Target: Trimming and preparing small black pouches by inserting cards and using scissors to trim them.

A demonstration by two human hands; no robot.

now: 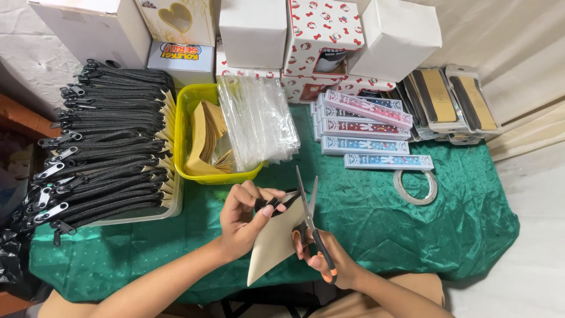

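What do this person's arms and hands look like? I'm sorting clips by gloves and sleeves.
Both forearms are bare, with no sleeves in view. The left hand and right hand wear no gloves, and no rings, watch or bracelets show.

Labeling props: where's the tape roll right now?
Head view: the tape roll lies flat on the green cloth, right of the scissors, just below the nearest blue patterned box.

Bright, even indoor light, soft shadows just under the fingers [268, 207] on the green cloth [376, 218], glare on the clear plastic sleeves [256, 121] above them, sharp focus, slight wide-angle bending at the edges
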